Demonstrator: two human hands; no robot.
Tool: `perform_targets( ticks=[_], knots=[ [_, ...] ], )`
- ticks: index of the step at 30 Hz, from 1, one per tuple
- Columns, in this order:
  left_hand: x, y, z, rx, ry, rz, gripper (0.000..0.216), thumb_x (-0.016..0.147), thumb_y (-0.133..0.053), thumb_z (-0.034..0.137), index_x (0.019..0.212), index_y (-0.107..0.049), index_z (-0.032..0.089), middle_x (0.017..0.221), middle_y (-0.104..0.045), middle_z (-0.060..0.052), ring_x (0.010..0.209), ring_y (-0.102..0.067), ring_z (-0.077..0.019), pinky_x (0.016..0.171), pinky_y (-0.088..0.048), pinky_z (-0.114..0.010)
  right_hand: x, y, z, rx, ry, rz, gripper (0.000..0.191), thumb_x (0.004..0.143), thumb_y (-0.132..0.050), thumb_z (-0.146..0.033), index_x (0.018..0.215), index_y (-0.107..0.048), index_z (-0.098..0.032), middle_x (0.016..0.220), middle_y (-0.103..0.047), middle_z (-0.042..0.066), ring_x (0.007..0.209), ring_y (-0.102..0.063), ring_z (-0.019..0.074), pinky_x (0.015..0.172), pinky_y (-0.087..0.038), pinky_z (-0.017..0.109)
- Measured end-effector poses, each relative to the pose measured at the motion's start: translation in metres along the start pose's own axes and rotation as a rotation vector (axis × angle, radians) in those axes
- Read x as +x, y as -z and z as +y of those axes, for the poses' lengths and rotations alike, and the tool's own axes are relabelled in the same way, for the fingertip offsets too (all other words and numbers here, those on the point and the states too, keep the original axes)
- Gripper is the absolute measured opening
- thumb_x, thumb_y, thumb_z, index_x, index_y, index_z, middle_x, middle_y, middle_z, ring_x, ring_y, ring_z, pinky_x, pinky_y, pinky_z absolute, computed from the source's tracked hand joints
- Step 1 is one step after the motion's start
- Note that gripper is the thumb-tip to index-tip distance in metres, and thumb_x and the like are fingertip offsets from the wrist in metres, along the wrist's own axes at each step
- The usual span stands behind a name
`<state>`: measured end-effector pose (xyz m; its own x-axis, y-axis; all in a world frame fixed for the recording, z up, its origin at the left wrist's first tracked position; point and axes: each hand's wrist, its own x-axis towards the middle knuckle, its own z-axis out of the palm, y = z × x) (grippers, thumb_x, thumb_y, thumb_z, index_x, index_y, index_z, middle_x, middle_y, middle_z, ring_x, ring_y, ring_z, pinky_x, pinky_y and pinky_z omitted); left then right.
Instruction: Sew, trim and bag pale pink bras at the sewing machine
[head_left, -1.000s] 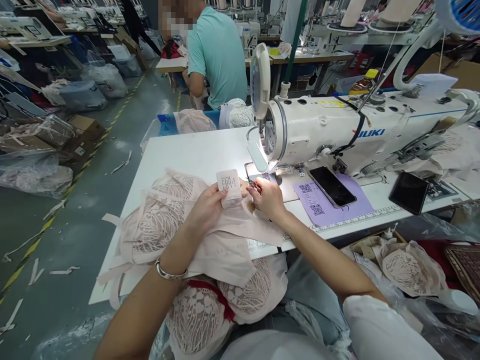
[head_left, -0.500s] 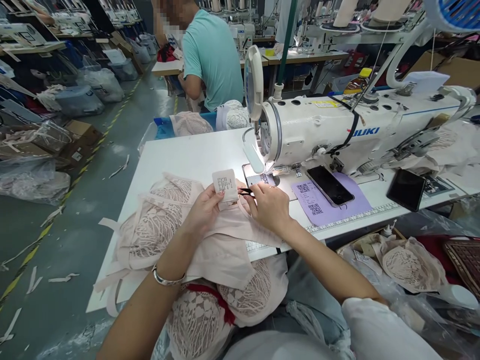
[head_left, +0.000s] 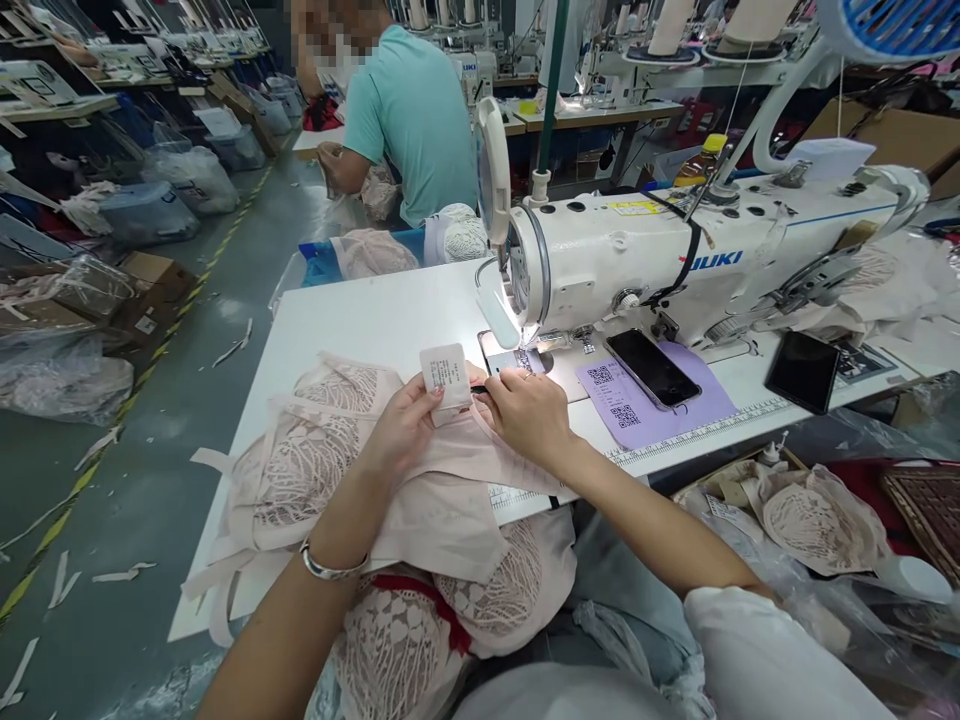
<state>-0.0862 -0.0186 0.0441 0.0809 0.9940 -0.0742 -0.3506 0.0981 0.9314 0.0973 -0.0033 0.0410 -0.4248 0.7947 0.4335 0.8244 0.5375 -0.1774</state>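
My left hand (head_left: 405, 425) is closed, pinching a white printed care label (head_left: 444, 372) between thumb and fingers at the edge of a beige lace bra (head_left: 319, 460). Just right of the label, my right hand (head_left: 529, 415) is closed around small black thread snips (head_left: 478, 389); only their dark tips show, pointing at the label. The bra lies spread over the table's front left part, its band running beneath both hands. Another lace bra with a red strip (head_left: 409, 640) rests on my lap.
A white sewing machine (head_left: 600, 260) with a lit needle area stands right of my hands. A phone (head_left: 652, 368) lies on purple paper (head_left: 622, 430), with a dark flat device (head_left: 802, 372) farther right. Ahead sits a co-worker in a teal shirt (head_left: 424, 120).
The black snips' two prongs, spread apart beside the label before, now look closer together and more hidden by my fingers. The view has shifted slightly; the co-worker's arm has moved.
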Motion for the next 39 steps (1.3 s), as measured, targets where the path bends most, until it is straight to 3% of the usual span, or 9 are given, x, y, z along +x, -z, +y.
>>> perform_targets(
  ticks=[7,12,15,18,21,27,30,35,39],
  knots=[
    [0.002,0.002,-0.001,0.148,-0.075,0.050,0.051,0.073,-0.080,0.047,0.109,-0.066,0.015,0.123,-0.068,-0.016,0.119,-0.061,-0.0333,0.101,-0.051,-0.047,-0.007,0.014,0.012,0.041,-0.251,-0.095,0.030,0.102,-0.042,-0.039,0.097,-0.063,-0.019,0.092,-0.068,0.008,0.073,-0.059,0.0191,0.057,-0.023,0.030],
    [0.003,0.007,-0.013,0.737,-0.350,0.217,0.067,0.075,-0.077,0.045,0.133,-0.052,0.023,0.162,-0.023,-0.013,0.147,-0.029,-0.0339,0.118,-0.033,-0.050,-0.031,0.022,0.034,0.210,-0.378,-0.081,0.027,0.096,-0.053,-0.045,0.106,-0.060,-0.021,0.095,-0.072,0.006,0.080,-0.064,0.0220,0.059,-0.028,0.026],
    [-0.001,0.001,-0.018,1.127,-0.568,0.292,0.064,0.080,-0.074,0.034,0.136,-0.048,0.023,0.153,-0.036,-0.015,0.143,-0.031,-0.0329,0.116,-0.032,-0.051,-0.051,0.026,0.042,0.238,-0.395,-0.139,0.014,0.092,-0.056,-0.034,0.095,-0.063,-0.023,0.078,-0.069,0.002,0.070,-0.062,0.0198,0.059,-0.028,0.026],
    [-0.010,-0.012,-0.019,1.374,-0.675,-0.115,0.020,0.089,-0.064,0.029,0.107,-0.063,0.019,0.108,-0.065,-0.010,0.108,-0.058,-0.0264,0.096,-0.047,-0.044,-0.066,0.030,0.046,0.242,-0.422,-0.142,0.010,0.085,-0.056,-0.024,0.090,-0.064,-0.023,0.073,-0.068,0.001,0.066,-0.060,0.0190,0.060,-0.030,0.027],
    [-0.023,-0.026,-0.019,1.561,-0.667,-0.611,0.020,0.087,-0.068,0.030,0.101,-0.064,0.016,0.102,-0.067,-0.009,0.097,-0.061,-0.0246,0.085,-0.050,-0.038,-0.074,0.032,0.050,0.273,-0.443,-0.107,0.015,0.078,-0.054,-0.018,0.087,-0.065,-0.023,0.074,-0.068,0.001,0.067,-0.060,0.0188,0.062,-0.033,0.027],
    [-0.039,-0.043,-0.025,1.961,-0.717,-0.646,0.033,0.087,-0.046,-0.002,0.114,-0.062,0.007,0.103,-0.065,-0.014,0.094,-0.062,-0.0239,0.081,-0.052,-0.034,-0.077,0.028,0.050,0.365,-0.404,-0.064,0.015,0.075,-0.051,-0.017,0.081,-0.064,-0.022,0.073,-0.068,0.001,0.064,-0.058,0.0173,0.062,-0.035,0.026],
    [-0.034,-0.042,-0.030,1.772,-0.621,-0.395,0.029,0.088,-0.046,0.000,0.101,-0.069,0.012,0.091,-0.066,-0.010,0.081,-0.062,-0.0208,0.070,-0.051,-0.031,-0.077,0.024,0.046,0.399,-0.385,-0.019,0.015,0.076,-0.051,-0.017,0.081,-0.063,-0.022,0.073,-0.069,0.001,0.064,-0.058,0.0172,0.062,-0.036,0.026],
    [-0.019,-0.024,-0.019,0.712,-0.184,0.179,0.024,0.084,-0.065,0.037,0.091,-0.075,0.017,0.091,-0.069,-0.006,0.085,-0.065,-0.0207,0.074,-0.054,-0.030,-0.076,0.019,0.041,0.481,-0.371,0.023,0.011,0.080,-0.051,-0.020,0.080,-0.062,-0.022,0.072,-0.069,0.001,0.063,-0.058,0.0170,0.062,-0.036,0.026],
    [-0.014,-0.013,-0.011,0.118,0.064,0.357,0.028,0.064,-0.078,0.037,0.080,-0.070,0.015,0.087,-0.069,-0.004,0.082,-0.066,-0.0197,0.076,-0.055,-0.030,-0.071,0.014,0.035,0.511,-0.332,-0.012,0.010,0.081,-0.051,-0.020,0.080,-0.061,-0.022,0.069,-0.066,0.001,0.061,-0.056,0.0164,0.059,-0.033,0.025]
  ],
)
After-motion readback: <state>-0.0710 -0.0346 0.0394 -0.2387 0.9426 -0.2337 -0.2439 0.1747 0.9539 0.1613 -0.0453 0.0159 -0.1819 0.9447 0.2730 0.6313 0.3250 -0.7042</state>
